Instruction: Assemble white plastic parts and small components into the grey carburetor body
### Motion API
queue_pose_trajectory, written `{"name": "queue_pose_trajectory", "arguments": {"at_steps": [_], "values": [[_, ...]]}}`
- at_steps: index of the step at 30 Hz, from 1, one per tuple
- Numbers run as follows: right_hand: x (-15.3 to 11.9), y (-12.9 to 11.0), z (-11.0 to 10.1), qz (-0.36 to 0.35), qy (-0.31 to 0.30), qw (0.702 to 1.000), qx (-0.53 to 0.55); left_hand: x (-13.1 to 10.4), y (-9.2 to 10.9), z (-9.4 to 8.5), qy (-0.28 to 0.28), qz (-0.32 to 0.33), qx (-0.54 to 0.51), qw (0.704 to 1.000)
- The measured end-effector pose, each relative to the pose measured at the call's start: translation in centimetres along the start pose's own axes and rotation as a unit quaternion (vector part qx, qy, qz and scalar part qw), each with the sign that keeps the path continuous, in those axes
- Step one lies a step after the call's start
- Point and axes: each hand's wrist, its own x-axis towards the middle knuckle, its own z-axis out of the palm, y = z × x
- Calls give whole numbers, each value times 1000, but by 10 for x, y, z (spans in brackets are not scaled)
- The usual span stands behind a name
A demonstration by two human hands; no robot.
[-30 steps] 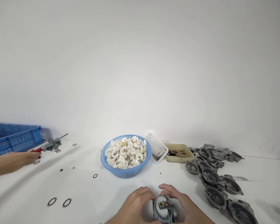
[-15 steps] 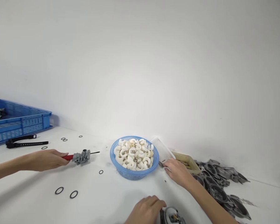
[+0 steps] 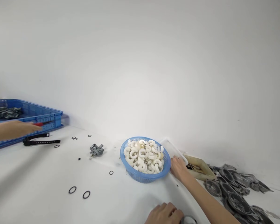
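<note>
My left hand (image 3: 164,214) is at the bottom edge, fingers curled against a round grey metal body (image 3: 189,220) that is mostly cut off by the frame. My right hand (image 3: 178,168) reaches forward to a small white tray (image 3: 171,147) just right of a blue basket (image 3: 140,177) full of white C-shaped plastic pieces. Its fingertips are at the tray's near edge; whether they hold anything is hidden.
A beige tray (image 3: 204,171) and a pile of grey metal covers (image 3: 233,194) lie to the right. Black O-rings (image 3: 72,189) and a small metal part (image 3: 96,150) lie on the table. At far left are another person's hand (image 3: 11,130), a blue crate (image 3: 42,116) and a black strap (image 3: 37,142).
My right hand left the metal body and reached out to the white tray. The other person set the small metal part down on the table and drew their hand back toward the crate.
</note>
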Motion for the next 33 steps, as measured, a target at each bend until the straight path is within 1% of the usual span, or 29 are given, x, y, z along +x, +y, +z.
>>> {"name": "queue_pose_trajectory", "arguments": {"at_steps": [7,12,17,23,26,29,31,33], "values": [[0,0,-4,9,-3,1000,10,-2,-2,-6,2,19,-10,1000],[-7,3,-7,16,16,1000,21,-6,-3,-13,2,35,-21,999],[-14,13,-13,24,38,998,45,-8,0,-23,-5,44,-31,999],[-14,25,-19,21,45,995,84,-8,4,-35,-15,49,-43,998],[-15,26,-25,16,51,991,122,-9,7,-44,-26,50,-50,997],[-23,31,-35,16,65,980,189,-12,17,-60,-39,44,-72,996],[-32,38,-43,22,80,965,247,-16,27,-74,-42,33,-92,994],[-45,48,-50,35,96,945,312,-20,37,-87,-45,15,-109,993]]}}
